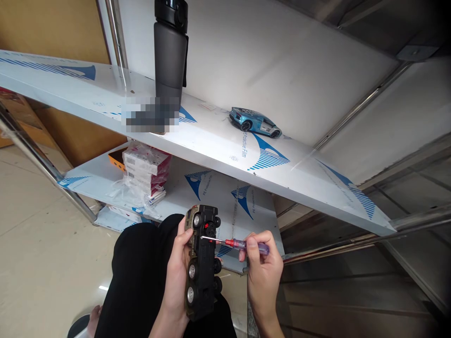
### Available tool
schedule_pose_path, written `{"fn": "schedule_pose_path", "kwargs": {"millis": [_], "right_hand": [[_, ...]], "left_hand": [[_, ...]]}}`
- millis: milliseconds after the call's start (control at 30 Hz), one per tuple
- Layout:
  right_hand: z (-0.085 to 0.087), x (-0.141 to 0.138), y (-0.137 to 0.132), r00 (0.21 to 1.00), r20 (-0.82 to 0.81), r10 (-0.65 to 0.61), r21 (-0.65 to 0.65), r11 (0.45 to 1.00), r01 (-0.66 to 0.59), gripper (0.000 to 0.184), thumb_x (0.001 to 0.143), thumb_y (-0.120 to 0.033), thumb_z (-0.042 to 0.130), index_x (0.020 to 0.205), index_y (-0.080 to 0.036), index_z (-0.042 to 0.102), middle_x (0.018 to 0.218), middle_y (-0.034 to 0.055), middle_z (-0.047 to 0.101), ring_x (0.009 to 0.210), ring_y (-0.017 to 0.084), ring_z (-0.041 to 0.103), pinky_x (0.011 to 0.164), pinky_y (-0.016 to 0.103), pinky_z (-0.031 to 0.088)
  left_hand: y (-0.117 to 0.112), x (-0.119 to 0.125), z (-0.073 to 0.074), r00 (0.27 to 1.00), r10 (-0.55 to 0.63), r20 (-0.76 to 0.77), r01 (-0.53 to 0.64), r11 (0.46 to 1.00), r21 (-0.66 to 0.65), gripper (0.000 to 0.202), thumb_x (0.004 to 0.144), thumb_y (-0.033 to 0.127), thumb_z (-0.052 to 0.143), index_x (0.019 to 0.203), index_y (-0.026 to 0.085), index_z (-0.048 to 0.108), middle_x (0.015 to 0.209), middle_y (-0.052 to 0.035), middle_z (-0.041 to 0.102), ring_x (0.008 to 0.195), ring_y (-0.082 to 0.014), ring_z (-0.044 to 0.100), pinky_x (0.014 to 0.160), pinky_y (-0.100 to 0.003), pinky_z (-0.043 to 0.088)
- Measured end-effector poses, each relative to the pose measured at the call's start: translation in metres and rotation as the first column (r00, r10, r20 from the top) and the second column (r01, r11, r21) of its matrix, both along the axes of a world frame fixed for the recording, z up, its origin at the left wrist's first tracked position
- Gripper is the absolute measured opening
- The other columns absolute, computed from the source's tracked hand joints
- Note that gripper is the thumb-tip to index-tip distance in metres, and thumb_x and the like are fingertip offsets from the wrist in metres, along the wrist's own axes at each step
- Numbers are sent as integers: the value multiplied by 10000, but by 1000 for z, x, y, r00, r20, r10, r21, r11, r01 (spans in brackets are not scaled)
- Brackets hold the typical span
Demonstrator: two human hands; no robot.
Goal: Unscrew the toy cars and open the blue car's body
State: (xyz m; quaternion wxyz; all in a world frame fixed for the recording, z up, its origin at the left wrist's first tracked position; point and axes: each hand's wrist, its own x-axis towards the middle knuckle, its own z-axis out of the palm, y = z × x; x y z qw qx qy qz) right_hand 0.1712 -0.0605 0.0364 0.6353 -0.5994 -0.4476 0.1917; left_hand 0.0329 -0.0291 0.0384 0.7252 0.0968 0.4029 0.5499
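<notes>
My left hand (178, 263) is closed around a toy truck (203, 267), whose black underside and silver-hubbed wheels face me. Between the fingers of my right hand (262, 267) is a screwdriver (243, 245) with a clear purple handle and a red collar. Its thin metal shaft points left across the truck's underside, with the tip near the front wheels. From this angle I cannot tell whether the tip touches the truck. A small red part shows beside the front axle. Both hands are above my lap, in front of the shelves.
On the upper shelf (218, 136) stand a dark grey bottle (170, 61) and a blue toy sports car (255, 122). Below, the lower shelf (179, 188) holds a stack of plastic-wrapped boxes (146, 164) beside an orange tray (117, 159). A metal post (45, 164) rises at the left.
</notes>
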Motion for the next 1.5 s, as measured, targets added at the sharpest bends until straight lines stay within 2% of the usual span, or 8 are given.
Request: {"fn": "schedule_pose_path", "kwargs": {"millis": [267,433,633,733,867,1100,1267,1500], "right_hand": [[-4,0,-5,999,39,-9,39,999,8,299,1005,-387,756,810,-235,587,719,-52,594,591,123,570,588,229,450],[-7,3,-7,994,109,-26,43,999,22,265,1010,-359,746,829,-236,597,741,-53,602,603,119,573,594,224,451],[16,9,-5,958,279,59,-52,998,-46,208,1045,-355,698,882,-242,635,757,-39,650,636,134,611,606,229,470],[35,11,-2,915,372,153,-120,986,-116,201,1064,-361,665,897,-249,643,761,-38,646,629,133,602,583,225,462],[51,12,1,868,468,169,-121,985,-127,203,1065,-352,656,888,-254,639,747,-38,626,605,132,572,554,229,442],[58,10,-4,806,558,195,-98,981,-169,66,1003,-217,670,1011,-274,637,847,-42,662,624,119,611,585,218,485],[61,8,-7,828,534,170,-103,985,-135,97,1047,-265,664,953,-274,640,792,-53,633,599,109,569,568,203,465],[59,12,-6,820,535,204,-93,979,-183,68,1064,-273,599,1050,-268,665,852,-20,672,628,137,591,569,235,459]], "left_hand": [[0,-1,0,1000,-5,16,5,1000,25,366,906,426,765,1241,282,723,681,82,626,428,-83,564,397,-149,465],[-2,-3,3,995,-65,70,62,997,46,337,952,433,715,1268,324,668,668,86,623,388,-87,543,364,-145,413],[1,-3,0,998,-42,49,36,994,104,498,960,420,706,1443,352,606,826,50,678,536,-108,639,488,-175,531],[3,-4,-2,999,-2,-46,9,988,153,528,959,430,712,1470,370,597,966,23,718,629,-118,677,575,-197,578],[5,-6,-4,989,23,-148,9,977,214,531,959,448,707,1475,370,609,1174,-10,729,715,-125,704,664,-223,609],[4,-8,-1,989,34,-146,-1,975,220,555,919,434,745,1451,322,633,1236,-48,738,798,-180,735,666,-240,610],[2,-5,2,982,43,-183,-3,977,215,515,949,435,700,1453,350,637,1201,-27,734,886,-185,733,710,-224,609],[2,-7,3,988,2,-153,31,977,209,539,947,459,701,1469,369,603,1217,-28,728,753,-158,715,637,-237,603]]}}
